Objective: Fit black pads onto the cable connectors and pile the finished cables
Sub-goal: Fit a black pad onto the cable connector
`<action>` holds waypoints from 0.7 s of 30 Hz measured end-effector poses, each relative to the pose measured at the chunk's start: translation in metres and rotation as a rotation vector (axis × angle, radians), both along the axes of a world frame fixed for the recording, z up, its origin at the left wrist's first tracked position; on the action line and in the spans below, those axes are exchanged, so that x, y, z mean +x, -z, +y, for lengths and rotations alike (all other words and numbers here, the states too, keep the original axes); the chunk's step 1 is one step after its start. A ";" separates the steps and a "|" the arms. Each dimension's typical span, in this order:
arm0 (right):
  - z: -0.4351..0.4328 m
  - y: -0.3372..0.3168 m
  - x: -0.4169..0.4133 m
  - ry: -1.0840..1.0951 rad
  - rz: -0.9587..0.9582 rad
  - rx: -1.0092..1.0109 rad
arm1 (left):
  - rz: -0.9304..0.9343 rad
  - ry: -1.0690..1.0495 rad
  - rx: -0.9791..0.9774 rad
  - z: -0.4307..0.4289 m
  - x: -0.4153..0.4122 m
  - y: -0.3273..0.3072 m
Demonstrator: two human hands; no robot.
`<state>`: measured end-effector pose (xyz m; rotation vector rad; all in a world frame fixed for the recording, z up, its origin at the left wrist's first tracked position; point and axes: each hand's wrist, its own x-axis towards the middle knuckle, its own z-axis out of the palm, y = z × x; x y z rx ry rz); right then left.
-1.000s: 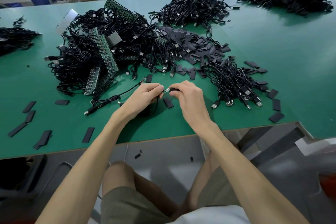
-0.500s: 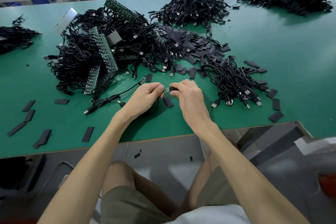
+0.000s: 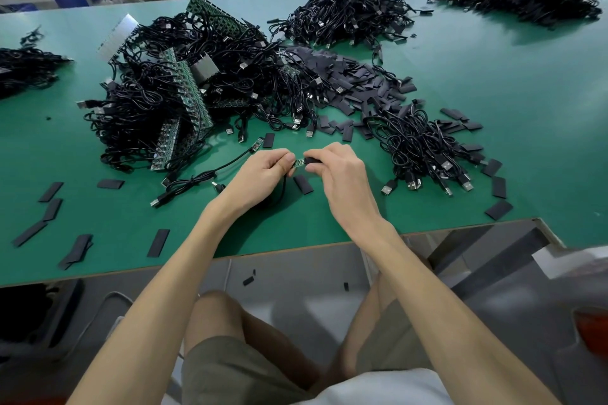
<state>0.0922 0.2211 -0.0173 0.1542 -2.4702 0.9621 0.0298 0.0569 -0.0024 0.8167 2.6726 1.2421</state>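
My left hand [image 3: 260, 174] pinches a small green connector board [image 3: 298, 162] on the end of a black cable that hangs down below the hand. My right hand [image 3: 339, 171] pinches a black pad [image 3: 312, 160] against the right end of that board, so the pad covers part of it. Both hands hover just above the green table [image 3: 543, 108] near its front edge. One loose pad [image 3: 303, 184] lies directly under them. A small pile of cables [image 3: 424, 148] lies to the right, with a heap of loose pads [image 3: 355, 82] behind it.
A big tangle of cables with green board strips [image 3: 184, 92] fills the left middle. One single cable [image 3: 194, 177] lies left of my left hand. Loose pads [image 3: 52, 207] are scattered at the front left. More cable piles [image 3: 345, 13] lie at the back and the far left.
The black pad has slid a little further left over the green board. Both hands stay in about the same place.
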 end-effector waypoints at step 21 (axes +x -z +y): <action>-0.003 0.002 0.003 -0.034 0.000 0.135 | 0.076 0.019 -0.072 0.001 -0.001 0.005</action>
